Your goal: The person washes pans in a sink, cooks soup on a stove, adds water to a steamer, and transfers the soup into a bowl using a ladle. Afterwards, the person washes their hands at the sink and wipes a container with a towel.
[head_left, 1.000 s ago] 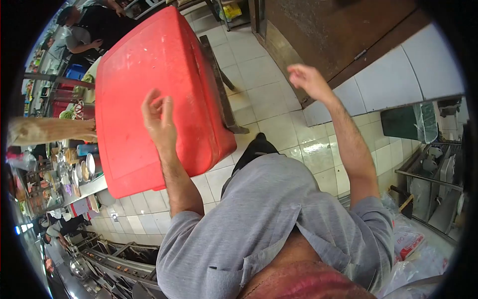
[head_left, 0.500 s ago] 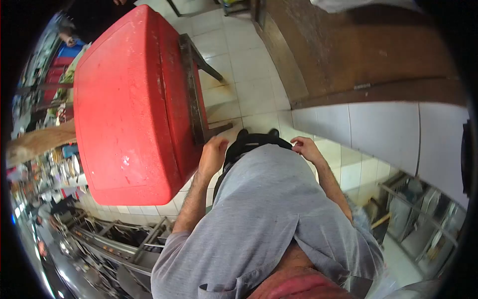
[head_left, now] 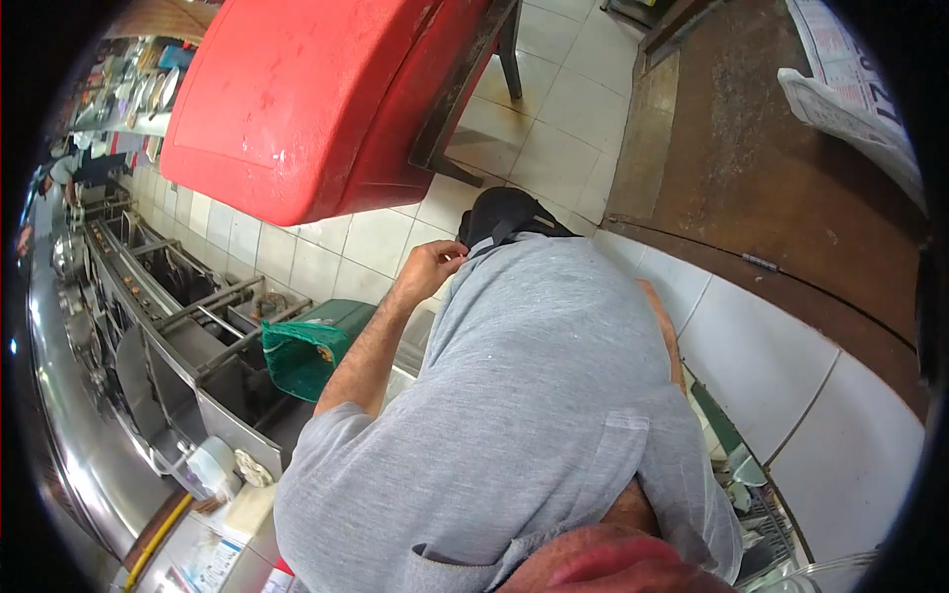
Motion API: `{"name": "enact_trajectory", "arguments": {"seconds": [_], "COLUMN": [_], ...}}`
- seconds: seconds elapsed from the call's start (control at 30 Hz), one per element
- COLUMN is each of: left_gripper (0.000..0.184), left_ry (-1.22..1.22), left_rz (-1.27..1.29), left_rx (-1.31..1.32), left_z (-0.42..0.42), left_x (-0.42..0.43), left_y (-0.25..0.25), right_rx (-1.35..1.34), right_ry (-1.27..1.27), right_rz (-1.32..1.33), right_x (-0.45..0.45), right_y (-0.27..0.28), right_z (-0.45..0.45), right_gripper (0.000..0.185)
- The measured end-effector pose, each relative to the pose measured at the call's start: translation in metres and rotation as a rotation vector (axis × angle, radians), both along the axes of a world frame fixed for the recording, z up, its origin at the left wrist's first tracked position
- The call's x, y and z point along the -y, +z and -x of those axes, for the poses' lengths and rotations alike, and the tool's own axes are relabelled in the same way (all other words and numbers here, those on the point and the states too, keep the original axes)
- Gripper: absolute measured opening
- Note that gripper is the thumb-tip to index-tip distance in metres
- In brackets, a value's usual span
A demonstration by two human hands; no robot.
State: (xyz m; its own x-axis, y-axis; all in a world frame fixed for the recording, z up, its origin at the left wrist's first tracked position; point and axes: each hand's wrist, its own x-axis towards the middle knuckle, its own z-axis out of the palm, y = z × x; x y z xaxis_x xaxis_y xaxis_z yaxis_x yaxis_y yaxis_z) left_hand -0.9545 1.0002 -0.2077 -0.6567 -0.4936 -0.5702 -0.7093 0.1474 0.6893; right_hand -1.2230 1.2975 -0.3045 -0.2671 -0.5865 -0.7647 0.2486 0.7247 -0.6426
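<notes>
Beside the dark clothing [head_left: 509,217] at my waist, my left hand [head_left: 435,265] hangs with its fingers loosely bent and apart. Nothing shows in its grasp. The fingertips are near the hem of my grey shirt [head_left: 544,366]; whether they touch it I cannot tell. My right hand is hidden behind my body, and only part of that forearm shows at the shirt's right side. Ahead of my left hand, a large red plastic box [head_left: 287,109] stands on a dark frame [head_left: 460,99].
A green bin [head_left: 326,346] stands left of my arm, next to a metal cooking range [head_left: 188,326]. To my right run a white tiled wall [head_left: 761,356] and a brown door panel [head_left: 751,148]. Printed paper [head_left: 840,79] hangs at upper right. A person [head_left: 74,168] is far left.
My view has turned and moved, so the red box now sits higher in it. The green bin and printed paper have come into sight. My right hand has gone behind my body.
</notes>
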Motion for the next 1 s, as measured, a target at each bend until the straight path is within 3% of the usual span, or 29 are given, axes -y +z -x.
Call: {"name": "enact_trajectory", "arguments": {"seconds": [0.13, 0.27, 0.4, 0.47, 0.5, 0.53, 0.57, 0.63, 0.67, 0.77, 0.9, 1.0], "left_gripper": [0.024, 0.025, 0.013, 0.011, 0.013, 0.017, 0.021, 0.023, 0.023, 0.024, 0.022, 0.022], "left_ry": [-0.06, 0.053, -0.051, -0.008, -0.029, 0.002, 0.059, 0.06, 0.039, 0.049, 0.134, 0.193], "left_rz": [-0.013, -0.064, 0.01, -0.096, -0.052, -0.171, -0.238, -0.246, -0.244, -0.303, -0.437, -0.571], "left_rx": [-0.012, -0.149, -0.303, -0.363, -0.288, -0.184, -0.158, -0.179, -0.132, -0.067, -0.063, -0.035], "left_z": [-0.013, -0.014, -0.008, -0.018, -0.018, -0.022, -0.029, -0.042, -0.045, -0.05, -0.063, -0.057], "left_x": [-0.004, -0.005, -0.004, -0.007, -0.009, -0.008, -0.008, -0.01, -0.01, -0.014, -0.017, -0.018], "left_y": [0.0, -0.016, -0.013, -0.026, -0.01, -0.003, -0.004, -0.015, -0.011, -0.009, -0.024, -0.014], "right_rx": [-0.006, 0.002, 0.053, 0.022, 0.055, 0.097, 0.125, 0.191, 0.219, 0.235, 0.273, 0.248], "right_ry": [0.015, 0.05, 0.234, 0.281, 0.302, 0.321, 0.165, 0.22, 0.433, 0.521, 0.573, 0.495], "right_rz": [0.038, 0.095, 0.178, 0.236, 0.178, 0.109, 0.181, 0.209, 0.155, 0.136, 0.264, 0.082], "right_x": [0.024, 0.058, 0.081, 0.086, 0.093, 0.098, 0.091, 0.078, 0.08, 0.095, 0.087, 0.09], "right_y": [0.014, 0.036, 0.027, 0.042, 0.051, 0.075, 0.104, 0.078, 0.023, 0.066, 0.023, 0.055], "right_z": [0.005, 0.006, 0.008, 0.002, 0.003, -0.004, -0.013, -0.006, 0.014, 0.01, 0.024, 0.018], "right_gripper": [0.023, 0.018, 0.017, 0.016, 0.016, 0.016, 0.016, 0.018, 0.02, 0.023, 0.025, 0.027]}}
